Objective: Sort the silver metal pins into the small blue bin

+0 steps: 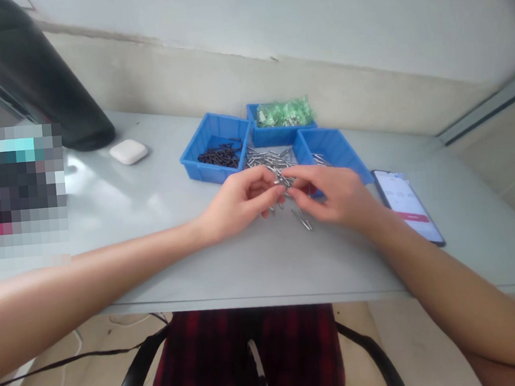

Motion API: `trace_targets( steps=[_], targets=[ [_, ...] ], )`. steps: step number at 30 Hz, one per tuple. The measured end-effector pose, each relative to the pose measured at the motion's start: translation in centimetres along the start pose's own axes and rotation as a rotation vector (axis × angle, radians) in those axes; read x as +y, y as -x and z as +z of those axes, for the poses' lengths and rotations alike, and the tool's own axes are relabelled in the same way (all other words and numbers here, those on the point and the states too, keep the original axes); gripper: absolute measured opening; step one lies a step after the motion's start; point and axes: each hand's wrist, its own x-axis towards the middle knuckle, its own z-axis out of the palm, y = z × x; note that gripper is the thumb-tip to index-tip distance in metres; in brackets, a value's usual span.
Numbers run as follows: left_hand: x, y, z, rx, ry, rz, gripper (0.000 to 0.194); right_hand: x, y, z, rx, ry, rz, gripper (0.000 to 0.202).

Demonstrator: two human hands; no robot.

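Silver screws [269, 158] lie in a loose heap on the table between the blue bins. My left hand [244, 199] is closed, thumb and fingers pinched round several silver screws at the near side of the heap. Facing it, my right hand [328, 190] has its thumb and forefinger pressed together on screws at the same spot. How many screws each hand has cannot be made out. A couple of stray screws [302, 220] rest on the table just below the fingers.
The left blue bin [192, 169] contains black screws [219, 155]; the back bin [275, 134] holds green plastic packets [284, 113]. Some silver screws lie in the right bin [340, 146]. A phone [407, 205], a white case [128, 151] and a dark cylinder [53, 84] stand or lie around.
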Motion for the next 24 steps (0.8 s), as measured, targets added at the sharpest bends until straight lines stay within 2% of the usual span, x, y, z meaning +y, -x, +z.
trace_targets(
  steps=[5,8,11,14,17,19,21,22,24],
  targets=[
    [0.3,0.0,-0.1,0.022,-0.175,0.033,0.017,0.2,0.1,-0.1,0.013,0.021,-0.002,0.032],
    [0.1,-0.1,-0.2,-0.056,-0.267,0.039,0.021,0.3,0.1,-0.2,0.032,0.026,0.014,0.035],
    [-0.2,-0.1,-0.2,-0.093,-0.343,0.033,0.026,0.3,0.1,-0.2,-0.001,0.039,-0.007,0.027],
    [0.0,0.0,-0.2,-0.031,-0.359,0.015,0.031,0.1,0.0,-0.1,-0.035,0.029,-0.018,0.023],
    [0.7,0.4,-0.3,0.087,-0.332,0.046,0.029,-0.4,0.0,-0.1,-0.028,-0.005,0.028,0.020],
    [1.0,0.8,-0.5,0.191,-0.337,0.154,0.022,-0.7,-0.1,-0.1,0.008,-0.043,0.065,0.016],
    [1.2,1.3,-0.6,0.187,-0.409,0.372,0.017,-1.0,-0.2,0.0,0.009,-0.099,0.075,0.013],
    [1.2,1.5,-0.7,0.104,-0.475,0.515,0.015,-1.1,-0.3,0.1,-0.015,-0.139,0.073,0.014],
    [1.1,1.9,-0.6,-0.167,-0.633,0.842,0.013,-1.5,-0.4,0.2,-0.110,-0.256,0.069,0.020]
  ],
)
